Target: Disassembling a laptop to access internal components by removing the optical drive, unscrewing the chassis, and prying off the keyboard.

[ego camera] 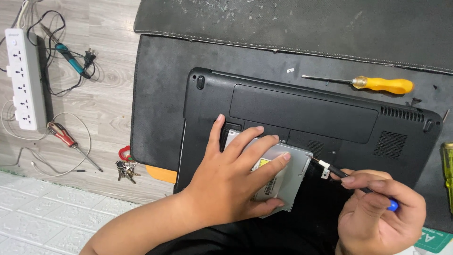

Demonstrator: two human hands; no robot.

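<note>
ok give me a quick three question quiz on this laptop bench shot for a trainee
1. True or false: the left hand lies flat on the silver metal drive that sits over the upturned black laptop.
2. Which tool does the right hand hold? A) the black screwdriver with a blue end cap B) the yellow-handled screwdriver C) the red-handled screwdriver
3. Fill in: the white power strip lies on the wooden floor to the ____ of the dark mat.

Key: 1 true; 2 A; 3 left
</note>
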